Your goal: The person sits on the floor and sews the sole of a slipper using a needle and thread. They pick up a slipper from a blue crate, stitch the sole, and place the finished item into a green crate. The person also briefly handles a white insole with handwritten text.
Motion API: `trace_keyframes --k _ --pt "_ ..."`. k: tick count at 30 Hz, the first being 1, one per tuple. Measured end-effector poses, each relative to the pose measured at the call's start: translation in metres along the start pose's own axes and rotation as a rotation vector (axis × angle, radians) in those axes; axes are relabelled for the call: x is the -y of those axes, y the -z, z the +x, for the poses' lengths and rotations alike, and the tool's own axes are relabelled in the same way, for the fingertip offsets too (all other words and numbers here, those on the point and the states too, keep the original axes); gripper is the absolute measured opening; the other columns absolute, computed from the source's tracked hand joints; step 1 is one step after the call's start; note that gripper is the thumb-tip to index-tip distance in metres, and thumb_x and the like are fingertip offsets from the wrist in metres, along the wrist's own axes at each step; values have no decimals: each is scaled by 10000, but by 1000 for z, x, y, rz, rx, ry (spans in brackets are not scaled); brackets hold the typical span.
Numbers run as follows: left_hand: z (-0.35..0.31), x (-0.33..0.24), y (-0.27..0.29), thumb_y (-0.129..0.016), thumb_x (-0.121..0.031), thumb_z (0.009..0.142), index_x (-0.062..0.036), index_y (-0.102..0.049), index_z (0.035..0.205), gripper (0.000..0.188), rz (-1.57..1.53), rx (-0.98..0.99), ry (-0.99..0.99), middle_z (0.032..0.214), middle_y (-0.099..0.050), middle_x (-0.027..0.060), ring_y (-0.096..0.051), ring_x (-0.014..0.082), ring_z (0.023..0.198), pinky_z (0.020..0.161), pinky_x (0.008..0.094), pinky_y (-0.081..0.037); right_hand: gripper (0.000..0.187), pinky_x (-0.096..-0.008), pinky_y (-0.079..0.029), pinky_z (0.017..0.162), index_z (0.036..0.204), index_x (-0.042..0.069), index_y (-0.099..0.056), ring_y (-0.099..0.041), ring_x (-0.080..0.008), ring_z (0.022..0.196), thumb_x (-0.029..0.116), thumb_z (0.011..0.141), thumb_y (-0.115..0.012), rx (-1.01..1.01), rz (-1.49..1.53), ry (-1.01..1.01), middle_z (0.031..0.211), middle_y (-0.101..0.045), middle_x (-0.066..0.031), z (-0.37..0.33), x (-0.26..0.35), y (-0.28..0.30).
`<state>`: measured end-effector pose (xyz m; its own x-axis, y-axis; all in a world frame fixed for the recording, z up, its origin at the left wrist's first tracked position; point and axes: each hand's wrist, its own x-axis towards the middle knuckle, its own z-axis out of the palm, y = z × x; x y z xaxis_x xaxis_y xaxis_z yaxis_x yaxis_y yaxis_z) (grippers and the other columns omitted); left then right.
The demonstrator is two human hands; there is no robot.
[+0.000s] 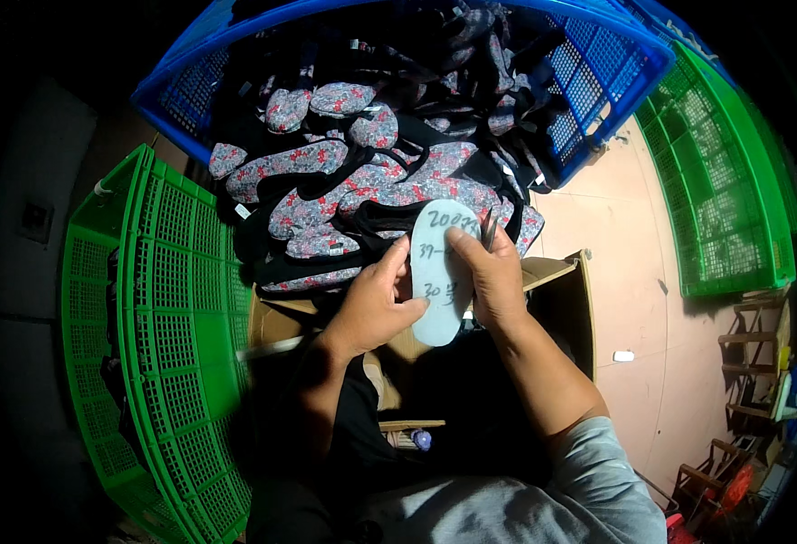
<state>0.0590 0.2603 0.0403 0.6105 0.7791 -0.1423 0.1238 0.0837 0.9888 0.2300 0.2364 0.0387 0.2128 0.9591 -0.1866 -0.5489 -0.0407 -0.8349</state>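
Note:
A pale shoe insole (438, 319) with dark handwriting stands upright between my two hands. My left hand (371, 304) is closed on its left edge, thumb at the front. My right hand (496, 281) pinches the insole's right side, with the thumb pressed on its face. A thin dark pointed tool (490, 228) also sticks up from the right fingers; most of it is hidden, so its kind is unclear. Just beyond the hands lies a heap of black slippers with grey and red floral fabric (294, 168).
The slippers fill a tilted blue plastic crate (598, 68). Beneath my hands is an opened cardboard box (583, 313). Green crates stand at left (185, 335) and at far right (711, 181). A small white object (624, 356) lies on the pinkish floor (638, 272), near wooden racks (750, 354).

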Motion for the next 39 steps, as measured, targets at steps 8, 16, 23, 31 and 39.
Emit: trace_keyframes --k 8,16,23,31,39 --pt "6 0 6 -580 -15 865 22 -478 1205 356 -348 -193 -82 1119 -572 86 -556 114 990 865 255 -467 178 -226 -498 703 1010 40 -589 -593 -62 769 119 883 -685 127 -112 -82 890 -641 -10 -4 -5 -2" --pt "4 0 6 -575 -26 878 18 -560 1120 246 -441 -207 -23 973 -622 45 -582 75 856 780 238 -488 189 -227 -496 720 1033 32 -593 -595 -62 784 115 886 -679 183 -149 -115 905 -644 -16 -7 -9 -6" --pt "4 1 8 -582 -17 866 8 -556 1053 190 -414 -213 -15 971 -648 82 -622 108 850 785 254 -497 192 -235 -504 741 1053 27 -595 -609 -76 799 98 889 -663 205 -151 -116 927 -650 -24 -7 -11 -6" --pt "5 4 9 -582 -25 868 7 -557 1048 184 -366 -212 -15 968 -647 79 -621 107 844 783 256 -498 196 -250 -518 742 1055 45 -600 -633 -96 799 100 879 -667 212 -145 -112 923 -659 -29 -5 -13 -5" --pt "5 3 10 -575 -20 872 7 -560 1055 185 -357 -206 3 971 -647 77 -620 105 848 784 259 -501 193 -247 -516 735 1045 49 -600 -633 -95 792 100 873 -673 189 -169 -115 909 -660 -28 -5 -12 -6"
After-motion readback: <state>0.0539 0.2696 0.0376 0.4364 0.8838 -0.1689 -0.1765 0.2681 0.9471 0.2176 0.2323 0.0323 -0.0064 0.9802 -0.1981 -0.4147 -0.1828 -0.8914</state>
